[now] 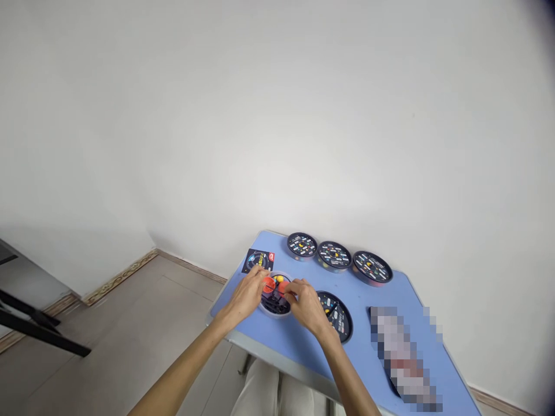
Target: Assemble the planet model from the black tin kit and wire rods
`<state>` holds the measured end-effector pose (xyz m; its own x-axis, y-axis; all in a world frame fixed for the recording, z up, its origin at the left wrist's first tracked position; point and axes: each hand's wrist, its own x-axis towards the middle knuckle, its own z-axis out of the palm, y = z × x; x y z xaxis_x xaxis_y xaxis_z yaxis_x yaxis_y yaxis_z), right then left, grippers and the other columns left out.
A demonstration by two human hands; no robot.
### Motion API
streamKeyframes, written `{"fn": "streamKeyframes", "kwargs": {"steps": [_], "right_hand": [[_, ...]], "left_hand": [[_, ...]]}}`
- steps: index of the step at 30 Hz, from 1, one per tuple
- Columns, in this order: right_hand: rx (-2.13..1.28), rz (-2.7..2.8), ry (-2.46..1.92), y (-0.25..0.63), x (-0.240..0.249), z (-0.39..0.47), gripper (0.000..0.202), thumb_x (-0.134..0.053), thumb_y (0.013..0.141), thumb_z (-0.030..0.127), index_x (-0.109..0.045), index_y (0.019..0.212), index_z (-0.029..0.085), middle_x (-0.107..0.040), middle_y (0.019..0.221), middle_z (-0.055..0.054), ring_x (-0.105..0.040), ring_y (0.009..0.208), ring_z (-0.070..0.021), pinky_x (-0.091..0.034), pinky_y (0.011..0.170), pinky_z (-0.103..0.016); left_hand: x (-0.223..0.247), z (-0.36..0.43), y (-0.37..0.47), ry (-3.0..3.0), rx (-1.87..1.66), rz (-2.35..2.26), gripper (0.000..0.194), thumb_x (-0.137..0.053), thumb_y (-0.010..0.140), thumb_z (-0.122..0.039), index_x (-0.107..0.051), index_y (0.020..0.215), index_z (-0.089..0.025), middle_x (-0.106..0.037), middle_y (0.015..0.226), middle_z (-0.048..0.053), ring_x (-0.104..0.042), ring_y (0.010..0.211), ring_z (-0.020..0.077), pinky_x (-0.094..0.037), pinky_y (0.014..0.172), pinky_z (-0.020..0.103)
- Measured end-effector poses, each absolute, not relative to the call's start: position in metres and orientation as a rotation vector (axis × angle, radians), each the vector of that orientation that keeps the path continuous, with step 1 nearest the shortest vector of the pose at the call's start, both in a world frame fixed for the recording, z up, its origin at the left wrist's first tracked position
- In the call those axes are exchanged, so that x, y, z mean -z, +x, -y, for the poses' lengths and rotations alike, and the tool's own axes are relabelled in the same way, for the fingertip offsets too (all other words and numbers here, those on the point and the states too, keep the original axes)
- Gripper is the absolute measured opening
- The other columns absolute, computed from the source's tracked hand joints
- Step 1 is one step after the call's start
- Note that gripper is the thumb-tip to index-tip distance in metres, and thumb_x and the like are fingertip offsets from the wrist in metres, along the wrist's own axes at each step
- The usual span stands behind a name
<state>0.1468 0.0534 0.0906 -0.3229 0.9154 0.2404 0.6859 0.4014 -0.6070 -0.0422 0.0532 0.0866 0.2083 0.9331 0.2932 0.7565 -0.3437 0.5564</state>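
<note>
Nearest, at 6 o'clock from the round tub, light trousers [260, 394] show beneath the front edge of a blue table [295, 346]. A pixelated object [401, 358] lies on the tabletop at 4 o'clock. Closer in, also around 4 o'clock, a dark printed disc [342, 318] lies partly hidden behind the right wrist. The right hand [307, 303] comes in from 3 o'clock, its thumb and index finger narrowed together at the right red piece [283, 287]; whether they grip it I cannot tell. The left hand [249, 292] comes in from 9 o'clock, fingers bent at the left red piece [269, 285], which looks like a hollow cup; its hold, too, cannot be told. Both red pieces are at the clear-walled round tub [275, 315], with black parts [275, 304] toward its 6 o'clock and a yellow ball [280, 278] near its 12. Just beyond the tub, at 11 o'clock, lies a dark printed card [255, 260]. Farther back, three round containers with printed dark tops stand in a row: the first [302, 245] at 1 o'clock, the second [334, 255] at 2, the third [373, 267] between 2 and 3. Behind everything rises a pale wall [277, 144].
</note>
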Motion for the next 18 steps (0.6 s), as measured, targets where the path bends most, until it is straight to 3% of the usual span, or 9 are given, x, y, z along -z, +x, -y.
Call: {"fn": "streamKeyframes", "kwargs": {"steps": [6,10,15,18], "right_hand": [[-0.739,1.752,-1.301,0.147,-0.090,-0.054,0.019,-0.048,0.078,0.020,-0.066,0.072,0.019,-0.066,0.071,-0.004,-0.053,0.066,-0.0184,-0.040,0.066,-0.030],[-0.909,1.574,-1.198,0.142,-0.097,-0.050,0.021,-0.052,0.078,0.034,-0.063,0.068,0.018,-0.062,0.061,0.000,-0.052,0.058,-0.0157,-0.041,0.058,-0.026],[-0.953,1.369,-1.177,0.146,-0.101,-0.043,0.023,-0.056,0.079,0.039,-0.058,0.068,0.019,-0.053,0.055,0.003,-0.045,0.054,-0.0132,-0.036,0.054,-0.025],[-1.010,1.288,-1.164,0.152,-0.098,-0.039,0.029,-0.059,0.079,0.046,-0.057,0.068,0.019,-0.048,0.051,0.005,-0.040,0.049,-0.0118,-0.032,0.048,-0.024]], "left_hand": [[-0.089,-0.046,-0.042,2.058,-0.987,-1.515,0.017,-0.049,0.089,-0.019,-0.066,0.092,-0.019,-0.063,0.092,0.005,-0.061,0.078,0.0174,-0.049,0.074,0.029],[-0.095,-0.042,-0.030,2.052,-0.890,-1.391,0.023,-0.045,0.092,-0.023,-0.067,0.093,-0.017,-0.066,0.086,0.005,-0.062,0.077,0.0172,-0.048,0.070,0.025],[-0.095,-0.044,-0.018,2.234,-0.622,-1.435,0.022,-0.050,0.082,-0.009,-0.065,0.068,-0.019,-0.064,0.080,0.006,-0.060,0.086,0.0238,-0.044,0.076,0.032],[-0.091,-0.050,-0.014,2.336,-0.454,-1.448,0.022,-0.052,0.075,-0.003,-0.063,0.065,-0.019,-0.063,0.081,0.009,-0.058,0.091,0.0282,-0.043,0.079,0.036]]}}
